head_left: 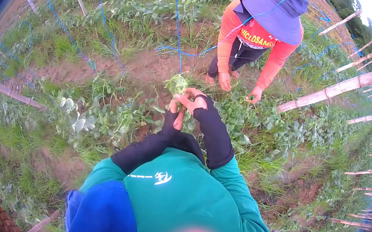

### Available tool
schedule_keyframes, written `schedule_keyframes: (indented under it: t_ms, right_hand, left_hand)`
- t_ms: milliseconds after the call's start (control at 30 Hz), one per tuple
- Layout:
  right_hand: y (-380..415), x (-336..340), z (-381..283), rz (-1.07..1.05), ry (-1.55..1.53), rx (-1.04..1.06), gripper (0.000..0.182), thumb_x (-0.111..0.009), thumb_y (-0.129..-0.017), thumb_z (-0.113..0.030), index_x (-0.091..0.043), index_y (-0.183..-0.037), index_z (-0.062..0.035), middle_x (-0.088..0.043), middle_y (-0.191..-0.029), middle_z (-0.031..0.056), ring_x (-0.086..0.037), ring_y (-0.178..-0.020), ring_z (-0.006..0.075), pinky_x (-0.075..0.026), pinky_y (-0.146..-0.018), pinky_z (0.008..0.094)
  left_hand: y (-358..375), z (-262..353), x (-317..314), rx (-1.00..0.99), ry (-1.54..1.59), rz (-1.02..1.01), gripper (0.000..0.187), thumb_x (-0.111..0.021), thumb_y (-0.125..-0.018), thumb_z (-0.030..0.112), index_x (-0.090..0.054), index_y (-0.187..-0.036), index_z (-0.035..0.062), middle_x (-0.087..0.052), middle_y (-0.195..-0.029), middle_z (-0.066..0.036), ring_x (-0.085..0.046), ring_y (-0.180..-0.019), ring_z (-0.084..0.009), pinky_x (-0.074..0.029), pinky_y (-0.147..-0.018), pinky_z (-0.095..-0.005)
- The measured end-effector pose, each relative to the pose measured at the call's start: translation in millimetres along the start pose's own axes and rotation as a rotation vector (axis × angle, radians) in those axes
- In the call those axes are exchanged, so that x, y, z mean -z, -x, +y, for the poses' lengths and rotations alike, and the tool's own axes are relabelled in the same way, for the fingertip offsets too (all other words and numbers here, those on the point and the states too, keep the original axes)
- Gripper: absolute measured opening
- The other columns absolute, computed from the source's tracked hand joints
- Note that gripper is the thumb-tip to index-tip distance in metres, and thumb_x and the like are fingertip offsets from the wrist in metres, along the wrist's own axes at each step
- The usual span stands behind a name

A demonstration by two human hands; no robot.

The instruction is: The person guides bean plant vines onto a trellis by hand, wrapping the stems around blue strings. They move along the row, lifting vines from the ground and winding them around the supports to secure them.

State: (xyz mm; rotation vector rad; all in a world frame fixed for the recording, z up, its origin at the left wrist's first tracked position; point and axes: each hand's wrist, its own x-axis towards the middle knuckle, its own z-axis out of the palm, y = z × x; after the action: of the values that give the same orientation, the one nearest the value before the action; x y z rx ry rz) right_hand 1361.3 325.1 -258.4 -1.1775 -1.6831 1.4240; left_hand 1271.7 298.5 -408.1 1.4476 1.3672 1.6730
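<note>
My two hands meet in front of my chest above a row of low green vines. Both arms wear black sleeves under a teal shirt. My right hand (192,101) pinches the stem of a pale green vine shoot (176,84). My left hand (177,114) sits just below it, fingers closed around the same stem. A blue string (177,25) drops from above and reaches the shoot's top; whether it is tied to the shoot I cannot tell.
Across the row a person in an orange top and purple brimmed hat (275,10) bends over, both hands in the leaves (224,80). Slanted bamboo poles (340,88) stand at right, more blue strings (106,28) at left. Bare soil (145,66) lies between plant rows.
</note>
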Motion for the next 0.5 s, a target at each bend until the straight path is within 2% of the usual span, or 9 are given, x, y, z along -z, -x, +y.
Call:
schedule_keyframes:
  t_ms: [67, 100, 200, 233, 267, 333, 367, 433, 500]
  right_hand:
    - [-19, 6, 22, -0.203, -0.104, -0.017, 0.021, -0.054, -0.076, -0.019, -0.051, -0.081, 0.0019, -0.055, -0.061, 0.0054, -0.054, -0.056, 0.0140, -0.040, -0.055, 0.0245]
    - [-38, 5, 63, -0.224, -0.194, 0.067, 0.018, -0.055, -0.076, -0.015, -0.053, -0.083, 0.0010, -0.055, -0.064, 0.0030, -0.050, -0.052, 0.0092, -0.038, -0.048, 0.0203]
    - [-28, 19, 31, -0.245, -0.270, -0.059, 0.016, -0.056, -0.074, -0.010, -0.055, -0.087, -0.0005, -0.055, -0.066, 0.0018, -0.047, -0.053, 0.0062, -0.036, -0.045, 0.0166]
    - [-33, 20, 44, -0.258, -0.461, 0.018, 0.017, -0.056, -0.074, -0.006, -0.056, -0.091, -0.0021, -0.055, -0.070, 0.0019, -0.046, -0.053, 0.0058, -0.037, -0.047, 0.0163]
    - [-34, 21, 47, -0.266, -0.456, 0.016, 0.017, -0.056, -0.074, -0.006, -0.056, -0.091, -0.0021, -0.055, -0.070, 0.0019, -0.046, -0.053, 0.0058, -0.037, -0.047, 0.0163]
    - [-29, 21, 47, -0.070, -0.333, 0.115, 0.017, -0.055, -0.074, -0.003, -0.056, -0.091, -0.0017, -0.056, -0.073, 0.0024, -0.048, -0.055, 0.0062, -0.039, -0.049, 0.0172]
    - [-27, 22, 51, -0.063, -0.359, 0.081, 0.019, -0.054, -0.075, -0.002, -0.056, -0.093, -0.0008, -0.057, -0.078, 0.0045, -0.049, -0.059, 0.0071, -0.041, -0.052, 0.0185]
    - [-19, 25, 49, -0.037, -0.363, 0.109, 0.018, -0.053, -0.076, -0.002, -0.056, -0.094, -0.0009, -0.057, -0.079, 0.0052, -0.051, -0.060, 0.0074, -0.042, -0.053, 0.0183]
    - [-12, 29, 47, -0.012, -0.381, 0.159, 0.018, -0.053, -0.076, -0.002, -0.056, -0.094, -0.0001, -0.058, -0.080, 0.0068, -0.053, -0.065, 0.0087, -0.044, -0.055, 0.0186]
  left_hand:
    - [-8, 21, 2, -0.105, -0.063, -0.024, 0.035, -0.042, -0.070, -0.009, -0.038, -0.103, 0.0003, -0.045, -0.091, -0.015, -0.046, -0.082, -0.0295, -0.038, -0.070, -0.0341]
    - [-10, 23, 3, -0.148, -0.092, -0.045, 0.038, -0.043, -0.068, -0.009, -0.038, -0.105, 0.0008, -0.045, -0.092, -0.015, -0.047, -0.083, -0.0293, -0.038, -0.071, -0.0343]
    - [-15, 15, 13, -0.153, -0.178, -0.137, 0.043, -0.045, -0.067, -0.009, -0.038, -0.107, 0.0019, -0.046, -0.096, -0.015, -0.047, -0.088, -0.0287, -0.038, -0.073, -0.0340]
    - [-18, 11, 15, -0.115, -0.234, -0.218, 0.045, -0.046, -0.066, -0.008, -0.038, -0.109, 0.0026, -0.046, -0.099, -0.015, -0.047, -0.091, -0.0284, -0.038, -0.074, -0.0335]
    - [-21, 7, 15, -0.113, -0.234, -0.210, 0.045, -0.046, -0.066, -0.008, -0.038, -0.109, 0.0026, -0.046, -0.099, -0.015, -0.047, -0.091, -0.0284, -0.038, -0.074, -0.0335]
    - [-32, 11, 17, -0.172, -0.141, -0.167, 0.046, -0.049, -0.066, -0.005, -0.039, -0.110, 0.0037, -0.045, -0.104, -0.016, -0.045, -0.096, -0.0278, -0.038, -0.077, -0.0324]
    - [-40, 12, 21, -0.208, -0.161, -0.141, 0.043, -0.050, -0.066, -0.002, -0.042, -0.108, 0.0038, -0.045, -0.105, -0.013, -0.045, -0.096, -0.0237, -0.038, -0.077, -0.0306]
    - [-48, 2, 35, -0.011, 0.155, -0.008, 0.039, -0.050, -0.068, 0.000, -0.043, -0.106, 0.0036, -0.047, -0.103, -0.010, -0.045, -0.094, -0.0183, -0.038, -0.077, -0.0276]
    - [-49, -44, 66, 0.097, 0.059, 0.169, 0.034, -0.050, -0.070, 0.004, -0.046, -0.103, 0.0025, -0.050, -0.098, -0.008, -0.046, -0.090, -0.0143, -0.038, -0.074, -0.0249]
